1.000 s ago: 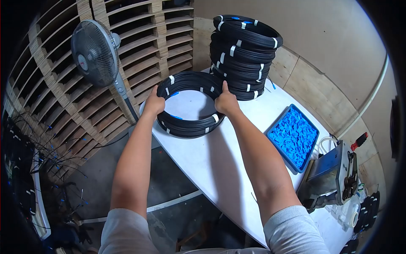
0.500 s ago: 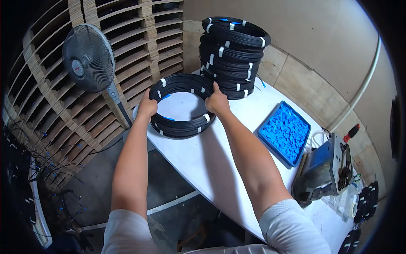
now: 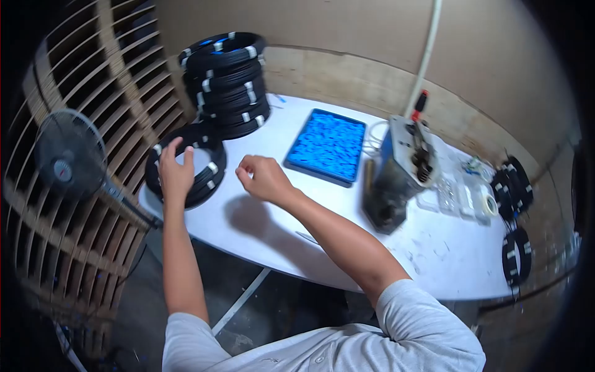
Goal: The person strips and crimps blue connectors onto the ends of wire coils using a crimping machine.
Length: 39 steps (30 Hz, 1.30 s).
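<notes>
A black cable coil point(image 3: 207, 167) bound with white tape lies flat at the left end of the white table point(image 3: 347, 223). My left hand point(image 3: 175, 175) rests over its near side, fingers spread across the ring. My right hand point(image 3: 263, 178) hovers over the bare tabletop just right of the coil, fingers loosely curled with nothing in them. A tall stack of similar coils point(image 3: 227, 80) stands behind the single coil.
A blue tray of small blue parts point(image 3: 327, 146) sits mid-table, beside a grey-blue machine point(image 3: 403, 170). More black coils point(image 3: 514, 183) lie at the far right end. A standing fan point(image 3: 68, 164) is at the left before wooden slat racks.
My right hand has let go of the coil and drawn back to the right. The left hand stays on it. The view has swung right, showing the machine and the far coils.
</notes>
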Tool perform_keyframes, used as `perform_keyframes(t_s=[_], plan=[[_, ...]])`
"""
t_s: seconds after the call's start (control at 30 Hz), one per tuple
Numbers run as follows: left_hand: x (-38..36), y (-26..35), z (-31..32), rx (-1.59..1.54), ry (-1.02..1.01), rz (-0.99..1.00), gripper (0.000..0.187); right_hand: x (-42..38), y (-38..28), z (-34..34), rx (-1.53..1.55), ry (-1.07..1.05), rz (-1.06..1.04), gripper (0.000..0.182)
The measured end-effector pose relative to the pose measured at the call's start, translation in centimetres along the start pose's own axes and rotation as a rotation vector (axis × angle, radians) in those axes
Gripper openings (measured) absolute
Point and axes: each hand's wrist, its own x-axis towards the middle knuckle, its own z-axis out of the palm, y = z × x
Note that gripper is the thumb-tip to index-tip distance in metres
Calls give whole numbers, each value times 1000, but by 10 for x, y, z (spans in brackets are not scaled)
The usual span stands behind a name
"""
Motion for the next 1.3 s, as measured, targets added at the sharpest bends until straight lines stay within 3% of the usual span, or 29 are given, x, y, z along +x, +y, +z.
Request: perform_keyframes(t_s=[0.1,0.27,0.37,0.4,0.47,0.63,0.7,0.8,1.0,1.07,1.17,1.3], plan=[[-48,106,13,-418,-121,135,30,-50,-22,-63,-63,-65,40,21],[-134,271,21,-842,-310,482,20,-141,-49,-171,-242,33,105,14],[-177,353,26,-983,-388,700,20,-204,-46,-235,-340,165,86,18],[-191,376,26,-1041,-454,733,20,-228,-56,-260,-434,154,211,21],[-217,410,33,-1125,-498,851,22,-292,-69,-307,-563,334,263,20],[-263,448,24,-1074,-714,892,23,-457,-142,-391,-768,473,719,19],[-276,467,27,-1080,-765,864,22,-497,-155,-410,-801,563,761,19],[-299,517,41,-1108,-825,959,24,-535,-157,-429,-817,867,829,19],[-358,644,108,-1127,-1004,1136,31,-581,-105,-493,-863,1071,891,21],[-382,682,138,-1104,-1161,1051,33,-599,-74,-521,-879,1097,931,21],[-420,728,197,-1036,-1147,1081,37,-623,-32,-567,-875,1128,1014,20],[-459,786,254,-961,-1149,939,42,-650,12,-630,-925,1191,1024,22]])
